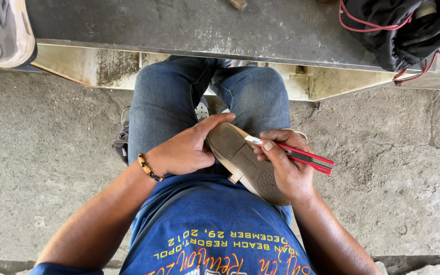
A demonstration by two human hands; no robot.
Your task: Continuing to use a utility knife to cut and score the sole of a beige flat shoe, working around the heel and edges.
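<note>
A worn shoe [243,159] lies sole-up across my lap, its brown sole dirty and its heel toward my body. My left hand [187,147] grips the toe end, thumb along the sole's upper edge; a beaded bracelet circles that wrist. My right hand [286,165] holds a red utility knife [301,155], its blade tip resting against the sole's right edge near the middle. My knees in blue jeans are below the shoe.
A dark metal bench top [179,25] runs across the far side. A grey sneaker [3,30] sits at its left end and a black bag [408,30] with red cord at its right. Rough concrete floor [42,153] lies on both sides of me.
</note>
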